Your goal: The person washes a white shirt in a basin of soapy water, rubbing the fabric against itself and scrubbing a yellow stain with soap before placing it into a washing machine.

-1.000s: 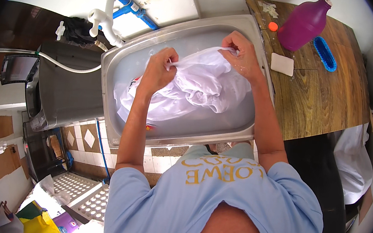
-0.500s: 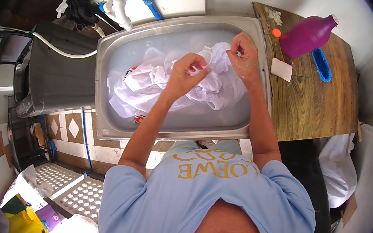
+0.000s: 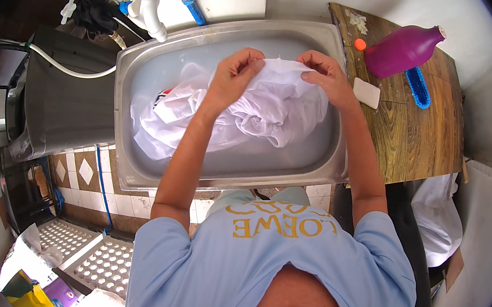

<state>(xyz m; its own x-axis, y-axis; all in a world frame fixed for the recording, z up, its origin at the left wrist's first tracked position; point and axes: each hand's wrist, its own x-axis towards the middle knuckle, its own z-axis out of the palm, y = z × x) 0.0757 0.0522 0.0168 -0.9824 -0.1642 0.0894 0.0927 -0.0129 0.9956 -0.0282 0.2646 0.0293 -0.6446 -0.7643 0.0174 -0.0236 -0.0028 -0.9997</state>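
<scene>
both hands pinching white garment over sink

left hand [image 3: 234, 78] and right hand [image 3: 323, 75] each closed on the top edge of the white garment [image 3: 276, 105], now spread wider apart than 0.5 s ago, stretching the fabric flat. rest of it sits bunched in the water-filled steel sink [image 3: 135, 171]. looks like mid hand-wash, checking a section.

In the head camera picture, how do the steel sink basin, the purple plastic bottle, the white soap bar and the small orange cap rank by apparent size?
Largest to smallest, as they look in this view:
1. steel sink basin
2. purple plastic bottle
3. white soap bar
4. small orange cap
The fisheye lens bends things toward the rim, but the gaps are wide enough to rank.
</scene>
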